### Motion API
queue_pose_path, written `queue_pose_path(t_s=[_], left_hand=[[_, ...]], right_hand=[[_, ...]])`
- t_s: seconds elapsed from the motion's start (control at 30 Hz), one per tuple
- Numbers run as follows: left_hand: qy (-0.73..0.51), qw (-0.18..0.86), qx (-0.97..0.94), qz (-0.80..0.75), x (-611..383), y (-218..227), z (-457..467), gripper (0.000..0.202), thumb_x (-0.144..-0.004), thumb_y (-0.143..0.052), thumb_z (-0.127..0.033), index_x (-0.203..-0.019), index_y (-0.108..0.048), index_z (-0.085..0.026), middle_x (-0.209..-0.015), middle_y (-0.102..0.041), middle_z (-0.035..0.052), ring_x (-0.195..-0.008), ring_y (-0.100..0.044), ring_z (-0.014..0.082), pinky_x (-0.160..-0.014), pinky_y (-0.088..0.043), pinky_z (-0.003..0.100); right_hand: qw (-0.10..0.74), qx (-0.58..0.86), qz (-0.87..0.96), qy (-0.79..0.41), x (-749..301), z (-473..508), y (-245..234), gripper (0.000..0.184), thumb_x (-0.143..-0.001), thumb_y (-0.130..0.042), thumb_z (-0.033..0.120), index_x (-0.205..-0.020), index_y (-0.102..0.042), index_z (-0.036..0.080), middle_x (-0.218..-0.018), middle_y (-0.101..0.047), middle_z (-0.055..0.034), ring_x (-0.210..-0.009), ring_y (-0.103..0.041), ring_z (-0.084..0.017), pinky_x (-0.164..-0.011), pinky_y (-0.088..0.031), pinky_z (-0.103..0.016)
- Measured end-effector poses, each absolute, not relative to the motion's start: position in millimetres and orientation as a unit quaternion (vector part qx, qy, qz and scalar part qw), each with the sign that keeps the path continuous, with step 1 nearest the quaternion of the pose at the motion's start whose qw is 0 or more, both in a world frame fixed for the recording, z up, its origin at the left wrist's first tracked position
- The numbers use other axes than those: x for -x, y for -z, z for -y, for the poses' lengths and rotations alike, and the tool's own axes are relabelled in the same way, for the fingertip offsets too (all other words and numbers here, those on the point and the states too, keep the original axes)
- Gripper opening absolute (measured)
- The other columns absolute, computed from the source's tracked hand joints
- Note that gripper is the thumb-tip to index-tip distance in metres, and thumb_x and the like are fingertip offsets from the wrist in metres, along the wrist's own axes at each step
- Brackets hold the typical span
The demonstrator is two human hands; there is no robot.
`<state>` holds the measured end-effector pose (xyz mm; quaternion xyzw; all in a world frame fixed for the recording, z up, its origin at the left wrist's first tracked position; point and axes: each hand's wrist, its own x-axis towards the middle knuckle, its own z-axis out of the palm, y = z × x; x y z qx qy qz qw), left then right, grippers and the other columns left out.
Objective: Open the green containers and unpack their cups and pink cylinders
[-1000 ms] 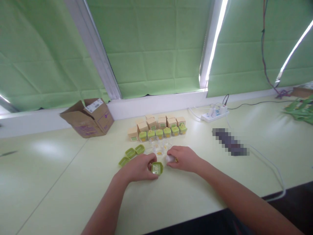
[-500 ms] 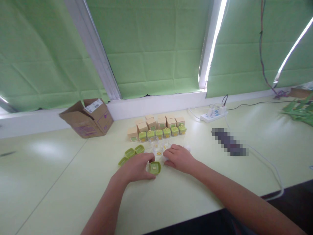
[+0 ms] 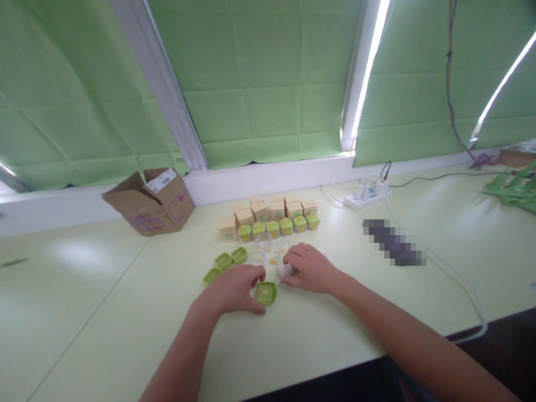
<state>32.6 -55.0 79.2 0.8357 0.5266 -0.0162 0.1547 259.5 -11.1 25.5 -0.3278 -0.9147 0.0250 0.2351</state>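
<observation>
Green plastic, light and stiff, the lid (image 3: 267, 292) lies flat on the table (image 3: 104, 312) pinched at its edges by my left hand (image 3: 234, 290), while my right hand (image 3: 312, 269) curls closed around a small white piece (image 3: 286, 270).

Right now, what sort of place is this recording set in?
Probably a small packing or assembly workstation by a window. A long pale table holds rows of little cardboard boxes, green-lidded jars and an open carton, under green blinds.

Pale green table (image 3: 104, 312), cardboard box (image 3: 151, 202) (open), power strip (image 3: 367, 197)
</observation>
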Motion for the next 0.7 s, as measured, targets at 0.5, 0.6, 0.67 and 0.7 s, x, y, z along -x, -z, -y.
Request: queue_pose_path(t_s=[0.5, 0.6, 0.67, 0.7], left_hand=[[-0.037, 0.223, -0.825, -0.519, -19.0, -78.8, 50.6, 0.038, -0.072, -0.061, -0.052, -0.096, -0.06, -0.022, -0.081, -0.062, 0.0003, -0.071, -0.056, 0.0166, -0.061, -0.037, 0.025], [-0.073, 0.219, -0.827, -0.513, -13.0, -80.4, 47.0, 0.029, -0.084, -0.047, -0.045, -0.085, -0.059, -0.019, -0.075, -0.059, 0.0007, -0.068, -0.054, 0.0153, -0.061, -0.037, 0.025], [-0.088, 0.21, -0.824, -0.52, -7.4, -80.7, 43.9, 0.026, -0.085, -0.043, -0.039, -0.077, -0.057, -0.018, -0.07, -0.057, -0.0002, -0.064, -0.052, 0.0142, -0.059, -0.036, 0.024], [-0.091, 0.202, -0.822, -0.525, -4.4, -80.5, 42.4, 0.025, -0.084, -0.042, -0.036, -0.073, -0.055, -0.018, -0.067, -0.055, -0.0007, -0.062, -0.05, 0.0137, -0.058, -0.034, 0.024]], right_hand=[[0.335, 0.361, 0.855, -0.159, -283.5, 3.6, -40.6, 0.025, -0.09, -0.045, 0.026, -0.071, -0.058, 0.018, -0.065, -0.057, 0.0001, -0.061, -0.05, -0.012, -0.059, -0.037, -0.024], [0.346, 0.371, 0.848, -0.153, -286.4, 1.9, -42.1, 0.028, -0.09, -0.044, 0.028, -0.067, -0.057, 0.018, -0.063, -0.055, 0.0009, -0.059, -0.048, -0.011, -0.058, -0.035, -0.023], [0.359, 0.381, 0.839, -0.148, -289.4, -0.1, -43.1, 0.03, -0.091, -0.043, 0.029, -0.066, -0.056, 0.018, -0.06, -0.053, 0.0015, -0.057, -0.047, -0.011, -0.056, -0.034, -0.023], [0.364, 0.387, 0.835, -0.146, -290.9, -1.1, -43.4, 0.031, -0.091, -0.043, 0.03, -0.066, -0.055, 0.018, -0.059, -0.052, 0.0017, -0.056, -0.046, -0.011, -0.055, -0.033, -0.023]])
